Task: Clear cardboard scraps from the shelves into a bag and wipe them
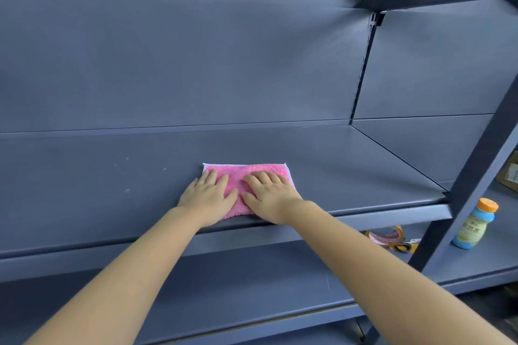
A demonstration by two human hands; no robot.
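So, head view: pink cloth [246, 176] lies flat mid-frame on the grey shelf [112, 190], near its front edge. Left hand [208, 193] and right hand [269, 193] both press on it, fingers straight, side by side. Lower right, a bottle [475, 224] and tape rolls [388, 237] sit on the shelf below.

Grey-blue back panel [196, 50]; slotted upright [364, 64]; dark frame post [466, 176] at right.
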